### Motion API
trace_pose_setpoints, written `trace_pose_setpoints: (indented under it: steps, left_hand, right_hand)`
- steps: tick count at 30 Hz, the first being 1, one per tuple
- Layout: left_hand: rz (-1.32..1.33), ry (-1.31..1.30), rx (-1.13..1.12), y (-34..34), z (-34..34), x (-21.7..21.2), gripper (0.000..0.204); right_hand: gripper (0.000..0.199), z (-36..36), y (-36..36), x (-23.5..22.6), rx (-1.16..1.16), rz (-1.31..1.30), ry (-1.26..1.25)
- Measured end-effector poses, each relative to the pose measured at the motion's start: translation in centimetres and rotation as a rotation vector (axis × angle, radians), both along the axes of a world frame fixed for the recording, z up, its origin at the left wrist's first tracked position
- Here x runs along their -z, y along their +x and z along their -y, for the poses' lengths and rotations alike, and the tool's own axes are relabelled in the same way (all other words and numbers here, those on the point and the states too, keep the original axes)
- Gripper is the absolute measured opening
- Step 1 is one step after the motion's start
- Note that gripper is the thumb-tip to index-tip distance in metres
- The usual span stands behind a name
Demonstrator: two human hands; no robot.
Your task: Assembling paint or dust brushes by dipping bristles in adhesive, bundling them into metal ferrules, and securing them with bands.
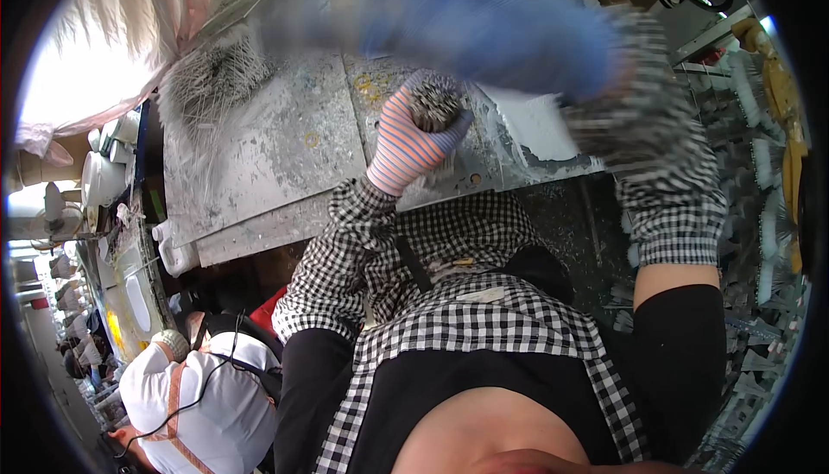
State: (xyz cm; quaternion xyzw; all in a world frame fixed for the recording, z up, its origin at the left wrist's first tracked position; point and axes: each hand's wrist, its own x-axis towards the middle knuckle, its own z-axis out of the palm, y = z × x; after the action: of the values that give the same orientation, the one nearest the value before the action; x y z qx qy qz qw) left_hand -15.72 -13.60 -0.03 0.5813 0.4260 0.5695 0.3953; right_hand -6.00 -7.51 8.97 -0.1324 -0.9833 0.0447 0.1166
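My left hand (410, 142), in a striped glove with bluish fingertips, is closed round a bundle of thin grey rods (434, 101). The bundle's ends face up, packed tightly together. My right hand (518, 29), in a blue glove, sweeps across the far part of the worktable (268, 159), above and beyond the bundle. Motion smears its fingers, so whether it holds anything cannot be made out. A loose heap of similar thin grey rods (216, 81) lies at the table's far left, partly hanging over the edge. To the right of the bundle is a white, flat patch or sheet (540, 124).
Paint-like spots cover the tabletop. A white plastic jug (175, 248) stands below its left corner. At lower left a person in white (203, 401) is close by. Racks of grey parts (756, 189) line the right side, and a pale curtain (177, 8) hangs at far left.
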Motion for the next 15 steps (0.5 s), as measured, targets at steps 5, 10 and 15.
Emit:
trace_pose_setpoints:
  steps: [5,10,15]
  left_hand:
    - [-0.111,-0.067,0.139,-2.6,1.3,3.3,0.043]
    - [-0.249,0.002,0.066,-3.1,1.2,6.0,0.060]
    - [-1.284,0.686,-0.349,-3.5,0.5,1.3,0.055]
  right_hand:
    - [0.090,0.3,-4.0,0.6,-0.365,-0.219,0.132]
    - [0.089,1.4,-4.0,-2.2,-0.391,-0.119,-0.183]
    - [0.104,-0.3,-3.2,-2.1,-0.303,-0.497,-0.487]
